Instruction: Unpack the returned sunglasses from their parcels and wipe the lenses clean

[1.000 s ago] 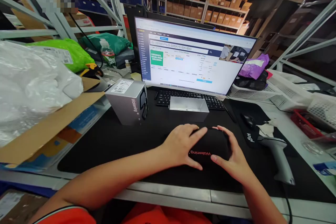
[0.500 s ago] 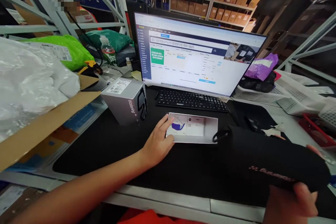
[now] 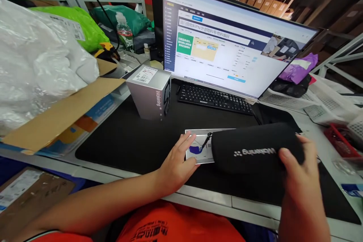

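The person's left arm reaches forward across the desk edge, with the forearm lying low and pointing toward the middle of the desk. The left hand (image 3: 177,162) is open, its fingers spread and angled up and to the right, with the fingertips resting on the near left corner of a shallow silver box (image 3: 198,147). It touches this box without visibly gripping it. The inside of the box shows a white printed surface with a blue shape. The right arm comes up from the lower right, and the right hand (image 3: 297,170) is closed around the right end of a black zipped case (image 3: 255,151), with the thumb across its front and the fingers wrapped behind it. The case is held just above the desk, lying roughly level, with white "Wakening" lettering on its side. Its left end overlaps the right part of the silver box, and a small dark zip loop (image 3: 209,136) hangs at that end. Both hands are over a black desk mat (image 3: 113,147). A grey box (image 3: 150,94) stands upright on the mat, beyond and to the left of the left hand. A black keyboard (image 3: 214,99) lies farther forward, below a lit monitor (image 3: 227,38).
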The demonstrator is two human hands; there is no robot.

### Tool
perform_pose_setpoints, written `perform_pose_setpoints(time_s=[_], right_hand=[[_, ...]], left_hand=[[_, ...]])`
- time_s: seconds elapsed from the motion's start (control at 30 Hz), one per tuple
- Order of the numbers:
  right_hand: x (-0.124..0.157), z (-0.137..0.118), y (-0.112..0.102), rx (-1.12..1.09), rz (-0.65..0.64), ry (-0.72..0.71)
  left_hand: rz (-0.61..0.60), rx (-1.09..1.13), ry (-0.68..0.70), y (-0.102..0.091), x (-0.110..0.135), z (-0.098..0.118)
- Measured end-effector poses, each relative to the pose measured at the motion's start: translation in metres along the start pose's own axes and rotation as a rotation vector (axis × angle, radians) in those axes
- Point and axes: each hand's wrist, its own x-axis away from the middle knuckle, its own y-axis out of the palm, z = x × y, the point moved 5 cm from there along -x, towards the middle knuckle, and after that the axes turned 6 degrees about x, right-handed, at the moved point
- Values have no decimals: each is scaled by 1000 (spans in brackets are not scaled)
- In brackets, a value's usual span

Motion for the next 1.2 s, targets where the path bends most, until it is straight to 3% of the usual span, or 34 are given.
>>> perform_pose_setpoints(time_s=[0.1,0.2,0.3,0.43,0.53,0.6,0.7,0.77,0.83,0.97,1.03,1.13,1.2], right_hand=[[0,-17,39,213,-112,-36],[6,-30,84,471,-259,-238],[10,-25,109,689,-384,-413],[-1,-14,110,794,-535,-587],[-17,-22,98,805,-394,-700],[-27,-26,98,792,-379,-702],[-39,-39,108,795,-479,-626],[-47,-67,114,732,-398,-605],[-49,-112,126,563,-326,-655],[-33,-217,192,233,-668,-875],[-32,-259,232,268,-704,-941],[-40,-288,288,463,-781,-866],[-47,-288,307,520,-880,-800]], left_hand=[[70,-3,-10,0,3,-4],[118,-9,-80,2,7,-14],[105,59,-198,3,8,-25],[51,254,-356,2,1,-42],[-61,480,-511,9,-4,-63],[-157,631,-571,17,-6,-74],[-223,720,-636,25,-6,-85],[-242,712,-653,29,-5,-88],[-245,714,-644,30,-6,-88],[-204,727,-608,27,-8,-87],[-209,703,-635,25,-7,-87],[-210,688,-679,22,-5,-87],[-189,700,-692,20,-4,-86]])
